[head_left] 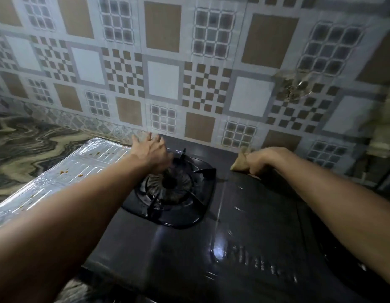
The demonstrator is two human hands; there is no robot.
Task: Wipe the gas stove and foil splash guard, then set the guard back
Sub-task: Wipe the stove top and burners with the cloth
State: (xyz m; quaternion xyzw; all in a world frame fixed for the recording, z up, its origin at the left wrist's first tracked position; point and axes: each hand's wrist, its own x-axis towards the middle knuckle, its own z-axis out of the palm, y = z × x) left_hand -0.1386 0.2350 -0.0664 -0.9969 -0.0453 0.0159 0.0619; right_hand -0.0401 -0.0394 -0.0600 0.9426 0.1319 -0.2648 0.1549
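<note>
Patterned tile wall fills the far half of the view; a damaged, stained patch is seen on it at the far right. Marbled tabletop is seen at the left. Black gas stove is set against the wall, its glossy top smeared with wet streaks and glare on the near right. Foil splash guard is laid flat just beside the stove's left edge, touching it, with several orange food specks on it. Burner with its pan support sits at the stove's far left. Left hand is stretched over the far edge of the burner, fingers spread apart, nothing gripped; its forearm crosses and hides part of the guard. Right hand is clenched on a tan cloth pressed to the stove's far right surface, near the wall.
</note>
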